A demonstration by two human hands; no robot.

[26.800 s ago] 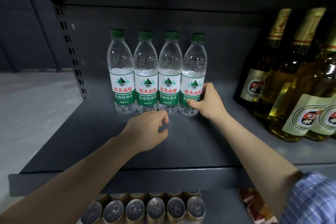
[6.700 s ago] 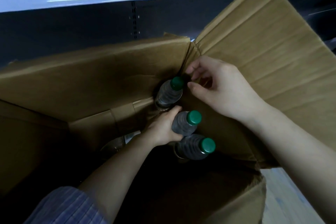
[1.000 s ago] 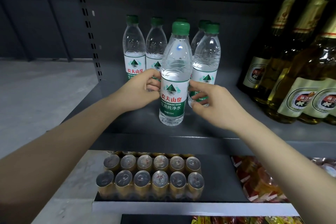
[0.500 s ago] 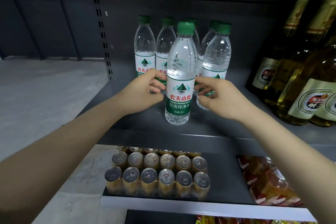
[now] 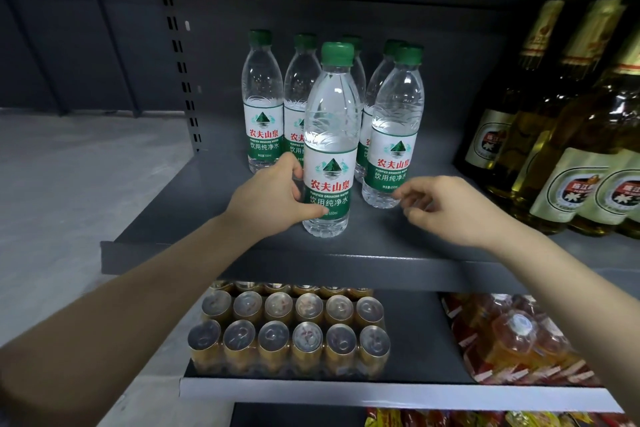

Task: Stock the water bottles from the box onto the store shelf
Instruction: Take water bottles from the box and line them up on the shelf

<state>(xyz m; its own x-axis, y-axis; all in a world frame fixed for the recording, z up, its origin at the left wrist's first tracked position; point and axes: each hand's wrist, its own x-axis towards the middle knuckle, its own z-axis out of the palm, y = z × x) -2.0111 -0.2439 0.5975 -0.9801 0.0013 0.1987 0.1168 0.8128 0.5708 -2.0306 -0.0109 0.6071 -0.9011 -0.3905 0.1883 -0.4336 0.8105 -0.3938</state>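
Front water bottle (image 5: 329,149) now down on the shelf (image 5: 381,250), left hand (image 5: 273,199) still wrapped round it, right hand (image 5: 446,208) just off, loosely curled, empty — placement basically done.

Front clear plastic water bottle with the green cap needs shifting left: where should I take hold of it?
Grip the front clear plastic water bottle around its labelled waist, from the front-left, where the left hand holds it. It stands upright, with neighbours close behind and right.
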